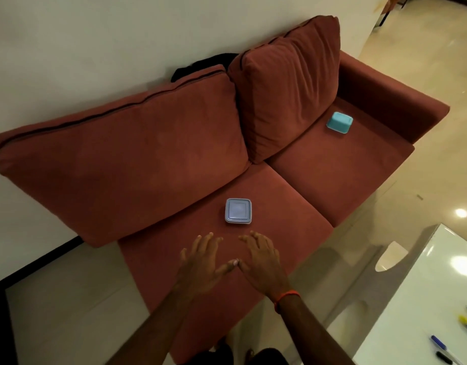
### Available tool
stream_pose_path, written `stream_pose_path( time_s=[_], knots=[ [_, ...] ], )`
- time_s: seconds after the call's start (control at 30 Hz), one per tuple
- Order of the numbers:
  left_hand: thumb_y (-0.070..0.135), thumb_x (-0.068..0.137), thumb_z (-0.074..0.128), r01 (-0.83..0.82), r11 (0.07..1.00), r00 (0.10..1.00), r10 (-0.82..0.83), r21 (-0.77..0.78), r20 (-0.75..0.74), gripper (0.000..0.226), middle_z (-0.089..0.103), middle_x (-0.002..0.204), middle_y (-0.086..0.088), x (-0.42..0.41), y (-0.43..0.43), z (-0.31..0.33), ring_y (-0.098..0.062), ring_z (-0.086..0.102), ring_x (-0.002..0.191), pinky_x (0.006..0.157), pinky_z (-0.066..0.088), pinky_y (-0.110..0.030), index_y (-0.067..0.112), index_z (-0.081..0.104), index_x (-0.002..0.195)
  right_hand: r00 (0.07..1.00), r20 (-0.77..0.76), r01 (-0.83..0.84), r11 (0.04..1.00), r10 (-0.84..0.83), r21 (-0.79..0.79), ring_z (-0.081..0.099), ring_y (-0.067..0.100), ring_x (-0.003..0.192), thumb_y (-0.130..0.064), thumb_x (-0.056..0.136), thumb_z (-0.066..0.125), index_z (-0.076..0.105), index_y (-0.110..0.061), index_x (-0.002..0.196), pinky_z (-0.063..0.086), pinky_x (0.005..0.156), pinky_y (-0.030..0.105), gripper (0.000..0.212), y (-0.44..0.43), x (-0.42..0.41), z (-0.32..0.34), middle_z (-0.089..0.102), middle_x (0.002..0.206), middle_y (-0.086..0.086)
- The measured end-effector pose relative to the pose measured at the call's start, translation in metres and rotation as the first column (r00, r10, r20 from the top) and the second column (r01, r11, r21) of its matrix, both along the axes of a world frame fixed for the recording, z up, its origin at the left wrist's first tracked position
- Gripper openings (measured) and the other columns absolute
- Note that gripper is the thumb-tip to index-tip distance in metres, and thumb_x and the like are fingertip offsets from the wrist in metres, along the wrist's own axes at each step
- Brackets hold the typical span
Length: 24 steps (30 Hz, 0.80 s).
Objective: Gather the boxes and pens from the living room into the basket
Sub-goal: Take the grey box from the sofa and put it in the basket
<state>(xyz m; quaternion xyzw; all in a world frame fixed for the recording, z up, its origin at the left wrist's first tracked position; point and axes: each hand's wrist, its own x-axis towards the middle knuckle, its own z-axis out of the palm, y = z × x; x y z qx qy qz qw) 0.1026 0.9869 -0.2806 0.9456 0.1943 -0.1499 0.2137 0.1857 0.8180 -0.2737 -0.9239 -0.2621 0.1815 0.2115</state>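
Note:
A pale blue square box [238, 210] with a lid lies flat on the left seat cushion of a rust-red sofa [332, 164]. A turquoise box [339, 122] rests on the right seat near the armrest. My left hand [201, 262] and my right hand [261, 262] hover side by side just in front of the pale blue box, palms down, fingers spread, thumbs almost touching, holding nothing. Several pens [461, 330] lie on a white table at the lower right. No basket is in view.
The white glossy table [424, 299] stands to the right of me, close to the sofa's front. Two large back cushions [290, 85] lean against the wall. Shiny beige floor stretches to the right and behind the sofa's arm.

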Motion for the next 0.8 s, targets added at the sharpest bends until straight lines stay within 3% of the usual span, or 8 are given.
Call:
stream_pose_path(
  time_s=[0.17,0.4,0.6,0.8],
  knots=[
    [0.102,0.066,0.012,-0.039,0.999,0.999,0.039,-0.016,-0.006,0.105,0.018,0.167,0.011,0.032,0.022,-0.028,-0.017,0.013,0.155,0.117,0.023,-0.058,0.043,0.027,0.151,0.999,-0.035,0.007,1.000,-0.007,-0.001,0.020,0.021,0.144,-0.043,0.087,0.062,0.039,-0.031,0.143,0.028,0.111,0.041,0.062,0.018,0.033,-0.015,0.026,0.155,0.001],
    [0.104,0.065,0.017,-0.059,0.998,0.997,0.057,-0.030,-0.047,0.105,0.017,0.167,0.011,0.080,0.044,-0.075,-0.017,0.014,0.155,0.117,0.026,-0.058,0.045,0.024,0.152,0.998,-0.069,-0.006,1.000,0.009,0.030,0.029,0.025,0.137,-0.029,0.087,0.062,0.045,-0.024,0.141,0.035,0.108,0.039,0.057,0.045,0.078,-0.052,0.034,0.148,0.003],
    [0.096,0.062,0.046,-0.149,0.986,0.982,0.139,-0.075,-0.128,0.107,0.013,0.168,0.013,0.128,0.054,-0.115,-0.018,0.013,0.155,0.114,0.025,-0.059,0.047,0.019,0.154,0.988,-0.136,-0.067,0.998,0.067,0.005,0.020,0.026,0.143,-0.031,0.087,0.065,0.044,-0.026,0.141,0.033,0.112,0.039,0.058,0.058,0.126,-0.108,0.020,0.158,0.006],
    [0.095,0.055,0.053,-0.242,0.955,0.964,0.216,-0.171,-0.156,0.112,0.015,0.167,0.014,0.173,0.059,-0.160,-0.018,0.018,0.153,0.115,0.024,-0.060,0.048,0.021,0.152,0.982,-0.186,0.025,0.999,-0.017,0.040,0.024,0.030,0.140,-0.036,0.086,0.068,0.044,-0.033,0.141,0.032,0.112,0.037,0.060,0.062,0.166,-0.168,0.025,0.155,0.012]
  ],
)
